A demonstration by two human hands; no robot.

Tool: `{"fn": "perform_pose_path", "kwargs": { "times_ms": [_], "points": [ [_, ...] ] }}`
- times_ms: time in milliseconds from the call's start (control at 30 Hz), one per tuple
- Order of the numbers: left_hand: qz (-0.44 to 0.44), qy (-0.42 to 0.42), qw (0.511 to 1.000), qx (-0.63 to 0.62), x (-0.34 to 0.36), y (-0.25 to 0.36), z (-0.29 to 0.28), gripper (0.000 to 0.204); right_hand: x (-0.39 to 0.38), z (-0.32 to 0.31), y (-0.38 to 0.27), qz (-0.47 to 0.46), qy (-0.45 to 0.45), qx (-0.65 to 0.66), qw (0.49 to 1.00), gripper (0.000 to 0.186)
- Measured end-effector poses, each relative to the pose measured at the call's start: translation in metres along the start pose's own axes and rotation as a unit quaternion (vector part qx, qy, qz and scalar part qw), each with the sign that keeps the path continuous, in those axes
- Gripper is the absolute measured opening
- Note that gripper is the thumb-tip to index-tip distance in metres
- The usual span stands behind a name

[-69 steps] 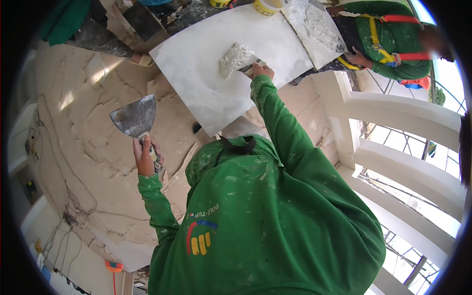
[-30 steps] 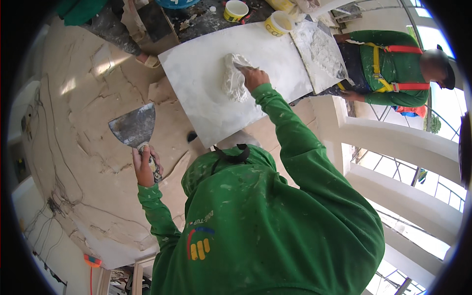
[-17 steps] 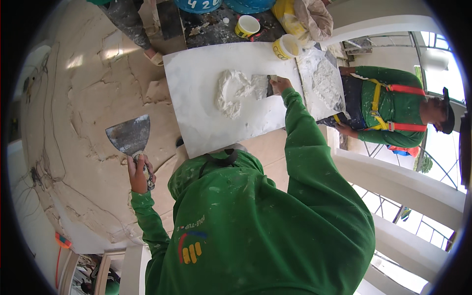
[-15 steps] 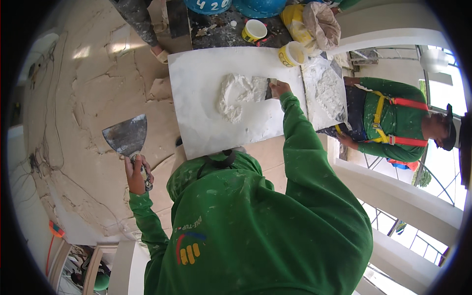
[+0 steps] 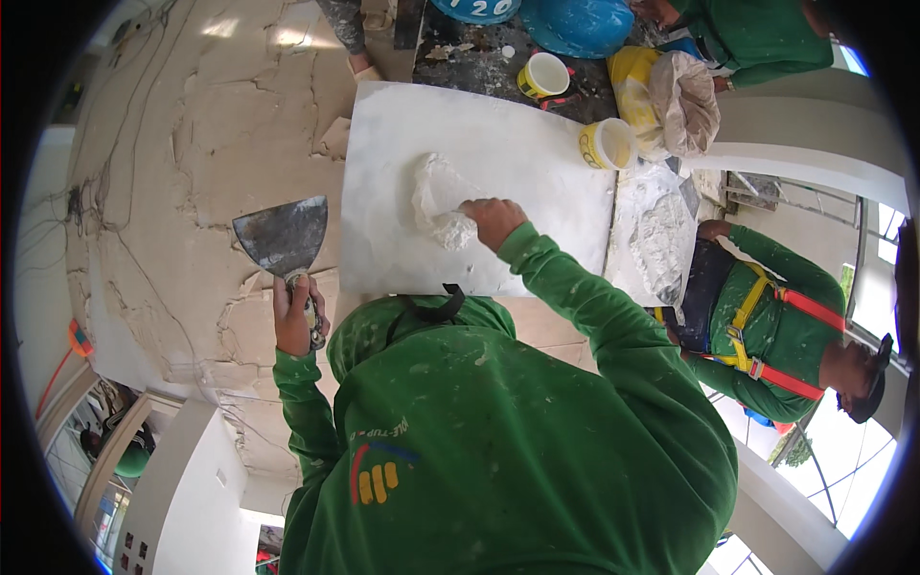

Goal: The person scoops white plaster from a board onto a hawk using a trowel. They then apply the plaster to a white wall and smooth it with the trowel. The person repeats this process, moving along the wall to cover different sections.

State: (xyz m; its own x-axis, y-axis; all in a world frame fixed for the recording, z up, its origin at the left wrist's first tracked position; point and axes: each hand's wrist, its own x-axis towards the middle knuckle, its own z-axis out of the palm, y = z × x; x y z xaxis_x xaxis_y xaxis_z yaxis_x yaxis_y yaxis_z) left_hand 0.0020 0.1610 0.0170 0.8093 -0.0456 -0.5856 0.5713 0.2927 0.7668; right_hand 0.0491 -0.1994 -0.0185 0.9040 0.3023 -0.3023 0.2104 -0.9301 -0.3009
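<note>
My left hand (image 5: 299, 316) is closed around the handle of a wide putty knife (image 5: 283, 235), its broad grey blade raised to the left of a white board (image 5: 556, 153). My right hand (image 5: 494, 220) is over the board, gripping a second putty knife (image 5: 464, 207). That blade is hard to make out against a ring-shaped mound of white putty (image 5: 450, 232), where it meets the putty's right side. Part of the board around the mound carries a thin smear.
Past the board stand two yellow-and-white tubs (image 5: 543, 75), (image 5: 609, 146), blue helmets (image 5: 575, 27) and an open sack (image 5: 685, 107). A putty-covered sheet (image 5: 659, 230) adjoins the board's right edge. A co-worker in a harness (image 5: 776, 316) is at right; another person's sleeve (image 5: 767, 38) shows at far right.
My right hand has moved left and toward me across the board, bringing its putty knife to the mound. The ring of putty looks narrower. My left hand still holds its knife raised.
</note>
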Motion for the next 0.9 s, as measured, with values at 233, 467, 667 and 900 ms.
{"fn": "perform_pose_path", "kwargs": {
  "times_ms": [233, 467, 667, 900],
  "points": [
    [0.019, 0.032, 0.999, -0.005, -0.023, -0.005, 0.011, 0.024, 0.118, -0.026, 0.172, 0.075, -0.01, 0.191, 0.979, 0.043],
    [0.005, 0.075, 0.997, 0.003, -0.043, -0.024, 0.012, 0.025, 0.182, 0.012, 0.048, -0.117, -0.127, 0.078, 0.982, 0.046],
    [0.025, 0.108, 0.993, -0.043, -0.058, -0.028, 0.034, 0.017, 0.07, -0.023, -0.017, -0.369, -0.107, -0.067, 0.921, 0.036],
    [0.012, 0.105, 0.993, -0.044, -0.059, -0.04, 0.02, 0.015, -0.02, -0.018, 0.058, -0.233, -0.039, 0.019, 0.972, 0.027]
  ]
}}
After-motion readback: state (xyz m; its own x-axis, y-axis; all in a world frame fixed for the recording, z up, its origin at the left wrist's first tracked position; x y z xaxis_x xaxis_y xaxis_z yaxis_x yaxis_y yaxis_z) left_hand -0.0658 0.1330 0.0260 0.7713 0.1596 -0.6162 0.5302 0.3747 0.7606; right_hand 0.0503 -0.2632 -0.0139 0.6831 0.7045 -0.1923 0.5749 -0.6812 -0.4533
